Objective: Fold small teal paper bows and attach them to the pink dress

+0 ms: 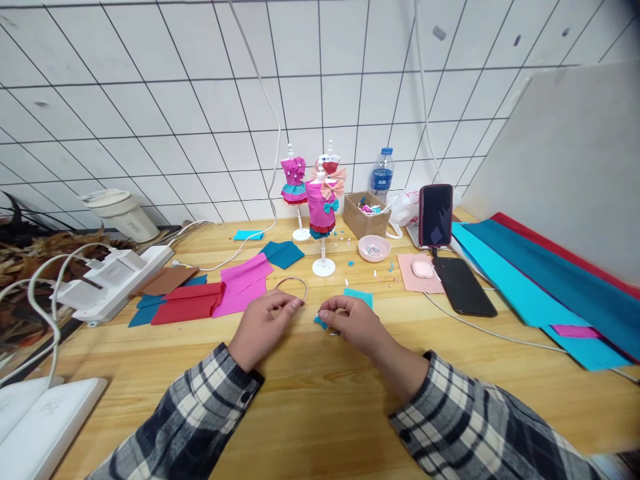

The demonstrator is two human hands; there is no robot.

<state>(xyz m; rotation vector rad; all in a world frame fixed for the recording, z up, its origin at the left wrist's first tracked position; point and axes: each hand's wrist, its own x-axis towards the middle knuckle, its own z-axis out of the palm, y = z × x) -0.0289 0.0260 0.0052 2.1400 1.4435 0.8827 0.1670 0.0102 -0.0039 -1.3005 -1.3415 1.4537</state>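
Plaid sleeves (200,413), left hand (265,328) pinching wire loop (291,281), right hand (351,325) pinching teal scrap (320,323); mannequins (321,207) already dressed, this piece looks barely started, felt sheets (243,283) unused.

One thread loop (291,278), one teal scrap (320,323), near centre.
I see the thin loop arched at left, the small scrap just right.
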